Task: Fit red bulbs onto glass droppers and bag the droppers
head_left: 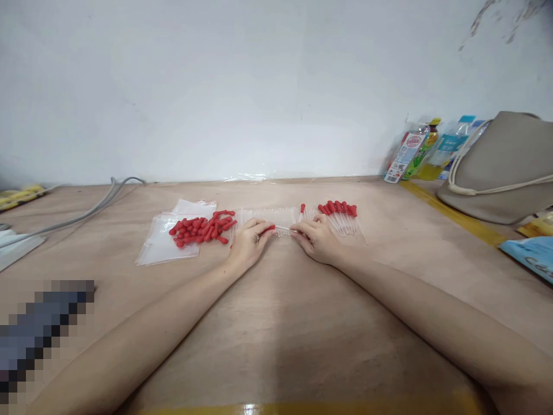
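My left hand (250, 241) pinches a red rubber dropper bulb (271, 227) between thumb and fingers. A thin clear dropper tube (284, 230) runs from that bulb to my right hand (318, 237), whose fingers are closed on its other end. How deep the tube sits in the bulb is hidden by my fingers. Behind my hands lies a row of clear tubes (276, 215). Among them, one carries a red bulb (303, 208). Several tubes topped with red bulbs (339, 207) fan out to the right. Left of my left hand, loose red bulbs (201, 229) are heaped on clear plastic bags (149, 248).
At the right stand a carton (404, 158), drink bottles (447, 150) and a grey-beige bag (505, 155). A blue packet (529, 256) lies near the right edge. Grey cables (93, 207) cross the table at the left. A pixelated dark object (43, 325) is at lower left.
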Available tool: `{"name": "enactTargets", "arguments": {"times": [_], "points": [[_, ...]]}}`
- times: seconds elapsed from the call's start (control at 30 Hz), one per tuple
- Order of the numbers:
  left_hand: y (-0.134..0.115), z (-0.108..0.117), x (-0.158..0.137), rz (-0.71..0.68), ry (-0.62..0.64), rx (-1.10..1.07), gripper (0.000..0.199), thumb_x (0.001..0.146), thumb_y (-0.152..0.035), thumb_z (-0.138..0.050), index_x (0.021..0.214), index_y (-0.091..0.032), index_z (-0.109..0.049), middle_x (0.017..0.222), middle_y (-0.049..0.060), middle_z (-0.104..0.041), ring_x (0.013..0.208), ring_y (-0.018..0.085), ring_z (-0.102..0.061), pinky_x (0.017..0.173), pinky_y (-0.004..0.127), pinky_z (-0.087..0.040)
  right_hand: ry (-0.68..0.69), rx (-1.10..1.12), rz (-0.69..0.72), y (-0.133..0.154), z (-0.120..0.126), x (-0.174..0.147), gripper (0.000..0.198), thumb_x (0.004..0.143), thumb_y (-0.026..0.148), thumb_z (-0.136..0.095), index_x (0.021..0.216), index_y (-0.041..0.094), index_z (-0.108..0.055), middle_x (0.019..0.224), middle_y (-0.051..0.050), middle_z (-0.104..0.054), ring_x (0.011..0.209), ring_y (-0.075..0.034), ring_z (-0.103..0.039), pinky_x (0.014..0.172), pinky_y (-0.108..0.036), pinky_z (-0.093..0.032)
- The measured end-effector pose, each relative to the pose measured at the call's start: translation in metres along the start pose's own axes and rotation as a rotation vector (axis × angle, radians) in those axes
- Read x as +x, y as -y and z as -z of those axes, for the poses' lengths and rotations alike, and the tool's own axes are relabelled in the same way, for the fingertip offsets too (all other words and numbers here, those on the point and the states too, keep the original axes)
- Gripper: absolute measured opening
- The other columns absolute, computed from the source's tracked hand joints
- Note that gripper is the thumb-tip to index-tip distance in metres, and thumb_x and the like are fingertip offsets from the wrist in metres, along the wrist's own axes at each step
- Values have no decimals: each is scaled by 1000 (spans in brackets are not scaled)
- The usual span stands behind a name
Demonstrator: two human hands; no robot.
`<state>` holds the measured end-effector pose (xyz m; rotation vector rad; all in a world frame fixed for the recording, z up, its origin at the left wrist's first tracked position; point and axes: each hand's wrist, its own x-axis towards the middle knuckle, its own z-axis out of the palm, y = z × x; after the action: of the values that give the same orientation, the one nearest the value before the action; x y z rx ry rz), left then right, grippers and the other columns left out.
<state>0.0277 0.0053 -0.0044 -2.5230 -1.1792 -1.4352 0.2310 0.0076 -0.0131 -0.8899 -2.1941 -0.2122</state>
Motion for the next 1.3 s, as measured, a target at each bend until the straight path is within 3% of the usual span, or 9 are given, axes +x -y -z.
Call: {"name": "enactTargets", "arguments": {"times": [0.47, 0.67, 0.83, 1.03, 1.17, 1.3], "points": [[7, 5, 0, -184, 225, -65, 18, 85, -26, -51, 87, -18, -66, 79, 4, -65, 70, 13, -60, 64, 24, -49, 58, 19, 59, -12, 2, -3, 20, 88, 22, -44, 87, 21, -64, 74, 0, -64, 66, -11, -53, 74, -33, -23], [6, 4, -1, -185, 280, -59, 16, 85, -25, -51, 86, -17, -66, 79, 4, -64, 70, 13, -59, 65, 24, -48, 69, -39, 98, -12, 3, -2, 21, 87, 20, -43, 86, 20, -64, 73, 0, -64, 64, -11, -51, 71, -33, -23], [4, 3, -1, -156, 252, -39, 15, 83, -25, -54, 84, -16, -66, 76, 4, -63, 66, 12, -58, 61, 23, -47, 72, -77, 127, -5, 6, 1, 23, 88, 23, -41, 84, 16, -63, 69, -3, -61, 64, -13, -51, 67, -31, -28], [3, 8, 1, -86, 163, -46, 18, 81, -28, -58, 94, -17, -64, 79, 4, -66, 68, 14, -61, 62, 25, -49, 8, -27, 131, 2, 7, 3, 23, 89, 23, -37, 81, 16, -57, 83, -9, -64, 78, -18, -56, 70, -32, -41], [10, 7, 2, -196, 137, 19, 15, 80, -28, -59, 90, -18, -65, 88, 5, -69, 82, 17, -62, 75, 33, -49, -22, -18, 150, 1, 5, 3, 22, 88, 23, -37, 84, 17, -57, 107, -12, -62, 105, -23, -54, 87, -42, -43], [15, 5, 2, -309, 91, 70, 14, 81, -25, -57, 92, -19, -64, 90, 5, -70, 94, 20, -62, 86, 40, -46, 17, 15, 140, -2, 3, 3, 24, 88, 24, -35, 97, 17, -57, 107, -12, -63, 112, -24, -51, 95, -47, -41]]}}
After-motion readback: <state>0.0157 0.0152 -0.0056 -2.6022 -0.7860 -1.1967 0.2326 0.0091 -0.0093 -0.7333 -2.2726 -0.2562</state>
